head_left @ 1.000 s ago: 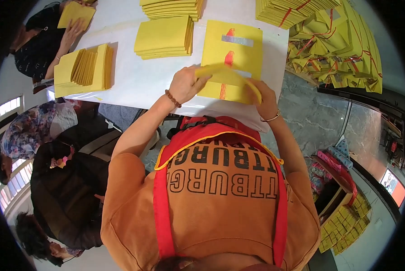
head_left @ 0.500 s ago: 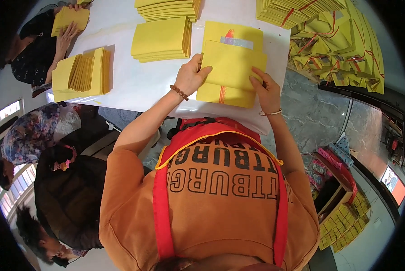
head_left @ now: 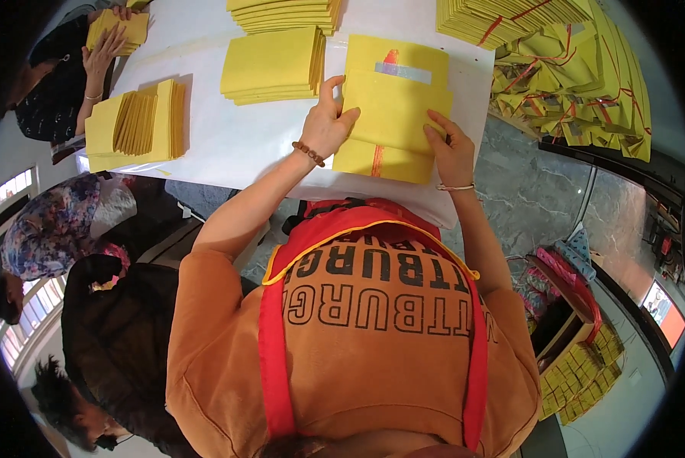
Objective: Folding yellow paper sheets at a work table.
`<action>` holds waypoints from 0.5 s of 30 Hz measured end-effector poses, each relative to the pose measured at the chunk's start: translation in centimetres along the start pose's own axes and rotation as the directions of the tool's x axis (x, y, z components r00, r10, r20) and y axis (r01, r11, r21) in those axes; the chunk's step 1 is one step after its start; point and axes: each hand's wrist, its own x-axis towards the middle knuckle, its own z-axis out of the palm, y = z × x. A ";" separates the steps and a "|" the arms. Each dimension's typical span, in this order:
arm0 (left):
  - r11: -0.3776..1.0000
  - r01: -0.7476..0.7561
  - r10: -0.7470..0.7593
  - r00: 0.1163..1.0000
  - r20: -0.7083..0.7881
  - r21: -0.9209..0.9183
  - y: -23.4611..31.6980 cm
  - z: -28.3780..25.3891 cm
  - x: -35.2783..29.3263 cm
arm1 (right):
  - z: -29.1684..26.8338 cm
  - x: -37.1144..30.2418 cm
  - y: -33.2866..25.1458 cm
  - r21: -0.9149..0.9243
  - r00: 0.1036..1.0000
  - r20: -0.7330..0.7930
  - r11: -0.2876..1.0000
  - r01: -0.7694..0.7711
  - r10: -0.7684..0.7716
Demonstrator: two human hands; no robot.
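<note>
A white-covered table spreads ahead of the person, and beyond its right edge a big heap of yellow paper bundles lies already tied with red strips. A tied yellow stack sits inside the far right corner; the middle stack and the far stack show no tie, nor does the left stack by the near edge, its leaves bent over. Toward the near right corner lies the yellow base sheet, with a yellow cover piece flat across its middle, so that much is placed; both ends of the base are uncovered and nothing binds the pair. The left hand rests its thumb on the cover's left margin, forefinger stretched away; the right hand has thumb and forefinger parted at the right margin. Whether the hidden fingers pinch the paper from beneath, I cannot tell. Above the cover show a silvery strip and, smaller, a red mark.
</note>
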 end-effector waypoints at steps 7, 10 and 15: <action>0.999 -0.037 0.037 0.999 -0.008 0.005 0.8 -0.2 -0.4 | 0.0 0.1 0.0 -0.078 1.000 0.002 0.997 0.007 -0.007; 0.994 -0.088 0.089 0.996 -0.010 0.057 1.2 -0.3 -0.5 | 0.2 0.1 0.0 -0.074 0.998 -0.049 0.997 0.038 -0.042; 0.832 -0.217 0.287 0.956 -0.061 0.511 3.7 -0.8 -1.5 | 0.1 0.1 -0.9 -0.119 0.999 -0.038 0.993 0.002 -0.007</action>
